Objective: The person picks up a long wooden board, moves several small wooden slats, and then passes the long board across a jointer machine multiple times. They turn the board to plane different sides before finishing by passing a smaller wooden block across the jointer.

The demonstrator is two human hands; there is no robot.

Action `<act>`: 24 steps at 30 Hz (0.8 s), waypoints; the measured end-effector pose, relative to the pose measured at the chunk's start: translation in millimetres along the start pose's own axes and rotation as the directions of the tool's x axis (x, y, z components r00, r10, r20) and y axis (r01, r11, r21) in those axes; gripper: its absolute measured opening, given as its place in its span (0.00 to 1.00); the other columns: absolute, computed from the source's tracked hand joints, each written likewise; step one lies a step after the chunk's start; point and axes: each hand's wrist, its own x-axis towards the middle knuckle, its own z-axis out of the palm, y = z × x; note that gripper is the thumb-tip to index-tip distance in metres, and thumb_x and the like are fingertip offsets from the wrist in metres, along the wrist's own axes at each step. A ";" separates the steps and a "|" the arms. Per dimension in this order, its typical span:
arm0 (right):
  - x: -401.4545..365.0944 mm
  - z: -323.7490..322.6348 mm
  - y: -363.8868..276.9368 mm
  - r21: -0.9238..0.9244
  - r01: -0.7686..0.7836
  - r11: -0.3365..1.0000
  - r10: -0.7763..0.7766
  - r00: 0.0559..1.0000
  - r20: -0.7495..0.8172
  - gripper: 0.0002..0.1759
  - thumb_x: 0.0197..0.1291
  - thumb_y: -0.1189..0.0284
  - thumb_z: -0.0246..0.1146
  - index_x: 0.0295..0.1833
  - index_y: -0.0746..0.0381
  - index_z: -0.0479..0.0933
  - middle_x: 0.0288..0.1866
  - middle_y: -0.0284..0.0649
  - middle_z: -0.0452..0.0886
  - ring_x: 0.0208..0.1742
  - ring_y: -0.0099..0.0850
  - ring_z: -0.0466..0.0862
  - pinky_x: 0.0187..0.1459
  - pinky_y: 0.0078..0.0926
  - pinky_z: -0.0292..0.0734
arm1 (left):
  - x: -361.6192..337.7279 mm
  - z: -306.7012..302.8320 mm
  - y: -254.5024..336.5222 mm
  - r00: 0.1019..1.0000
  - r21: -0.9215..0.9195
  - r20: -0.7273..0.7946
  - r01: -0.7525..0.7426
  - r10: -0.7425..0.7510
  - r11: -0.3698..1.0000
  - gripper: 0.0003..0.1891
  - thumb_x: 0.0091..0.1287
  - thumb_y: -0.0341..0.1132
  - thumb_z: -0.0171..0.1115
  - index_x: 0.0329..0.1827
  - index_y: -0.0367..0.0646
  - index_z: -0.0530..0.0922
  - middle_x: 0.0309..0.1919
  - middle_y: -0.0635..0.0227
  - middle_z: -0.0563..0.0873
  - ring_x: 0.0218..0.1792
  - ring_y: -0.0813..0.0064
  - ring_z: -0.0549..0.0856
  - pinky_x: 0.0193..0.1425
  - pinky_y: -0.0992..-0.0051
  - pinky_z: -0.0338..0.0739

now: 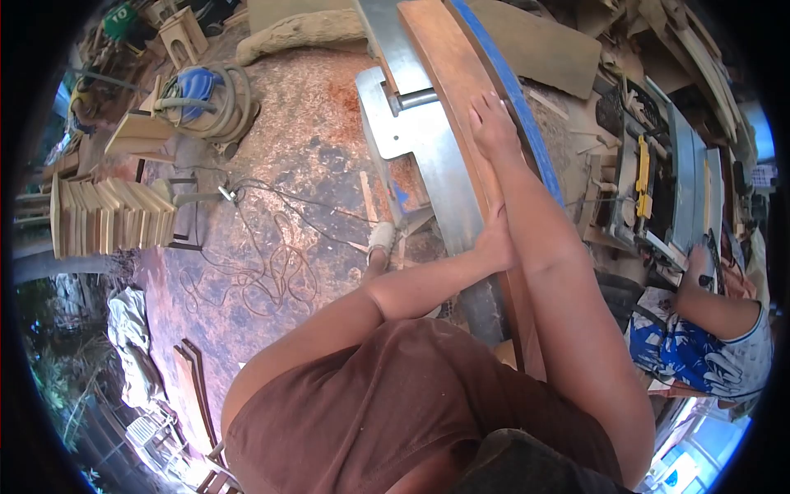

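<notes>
A long reddish-brown wooden board [448,62] lies lengthwise along the metal bed [444,169] of a jointer, beside its blue fence [514,90]. My right hand [496,128] grips the board farther from me, with its fingers over the top. Closer to my body, my left hand [495,239] holds the same board at its left side. My right forearm covers part of the left hand's fingers. A flat metal guard plate [383,111] sticks out on the left of the bed.
Left on the floor are a shop vacuum with a hose [197,103], a row of wooden pieces [111,216] and loose cords [255,276]. Another person's arm [714,309] is at the right, beside a machine with a yellow part [643,177]. Boards are piled at the back right.
</notes>
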 end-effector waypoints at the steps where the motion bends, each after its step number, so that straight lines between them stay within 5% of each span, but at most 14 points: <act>1: 0.7 0.1 0.9 0.000 -0.005 1.000 0.005 1.000 0.002 0.19 0.70 0.63 0.57 0.63 0.57 0.76 0.69 0.48 0.72 0.74 0.46 0.68 0.73 0.43 0.64 | -0.4 3.5 -1.4 1.000 -0.002 0.005 0.000 0.000 1.000 0.32 0.64 0.43 0.63 0.71 0.43 0.70 0.72 0.56 0.69 0.73 0.48 0.60 0.78 0.61 0.57; 10: 13.8 10.0 5.6 0.007 0.005 1.000 -0.005 1.000 -0.003 0.18 0.71 0.62 0.56 0.62 0.55 0.76 0.70 0.45 0.72 0.75 0.45 0.67 0.74 0.41 0.63 | 13.6 -2.3 -5.6 0.985 0.023 -0.143 -0.097 0.100 0.995 0.29 0.67 0.42 0.60 0.70 0.42 0.72 0.71 0.54 0.72 0.74 0.50 0.61 0.80 0.58 0.51; 13: 25.4 15.2 7.9 0.012 0.087 0.996 -0.085 0.987 -0.139 0.16 0.69 0.66 0.58 0.58 0.59 0.76 0.64 0.47 0.75 0.68 0.48 0.73 0.70 0.45 0.68 | 18.7 -3.5 -11.7 0.985 0.060 -0.144 -0.087 0.095 0.994 0.27 0.67 0.41 0.59 0.69 0.41 0.74 0.68 0.54 0.75 0.73 0.53 0.65 0.79 0.57 0.51; 15: 28.8 11.6 6.5 0.022 0.011 1.000 -0.011 0.999 0.031 0.18 0.73 0.62 0.54 0.62 0.55 0.76 0.70 0.46 0.71 0.74 0.45 0.68 0.74 0.40 0.63 | 18.9 -6.0 -12.2 0.977 0.101 -0.159 -0.128 0.143 0.987 0.27 0.66 0.40 0.60 0.67 0.40 0.76 0.66 0.55 0.77 0.72 0.53 0.67 0.77 0.57 0.54; 19: 38.4 17.3 8.3 0.061 0.021 0.998 -0.022 1.000 0.009 0.18 0.72 0.61 0.54 0.62 0.57 0.75 0.69 0.47 0.72 0.74 0.45 0.68 0.74 0.40 0.63 | 23.2 -12.0 -15.9 0.969 -0.074 -0.223 -0.127 0.107 0.989 0.26 0.63 0.41 0.61 0.65 0.40 0.78 0.64 0.55 0.79 0.69 0.51 0.69 0.75 0.57 0.56; 21: 42.1 13.9 6.8 0.044 0.126 0.991 -0.125 0.992 -0.021 0.18 0.69 0.66 0.58 0.60 0.61 0.78 0.69 0.46 0.73 0.72 0.47 0.71 0.72 0.41 0.66 | 24.7 -16.0 -13.8 0.962 0.037 -0.235 -0.134 0.139 0.990 0.28 0.59 0.41 0.64 0.63 0.40 0.79 0.62 0.54 0.80 0.67 0.51 0.71 0.74 0.56 0.57; 24: 15.5 -17.0 0.5 0.270 -0.065 0.961 0.025 0.989 0.148 0.20 0.70 0.66 0.58 0.64 0.60 0.77 0.70 0.46 0.75 0.73 0.45 0.70 0.72 0.41 0.65 | 30.2 -15.5 -10.4 0.981 0.261 -0.141 -0.092 0.132 0.961 0.30 0.57 0.43 0.66 0.62 0.38 0.79 0.60 0.54 0.81 0.66 0.52 0.72 0.74 0.54 0.57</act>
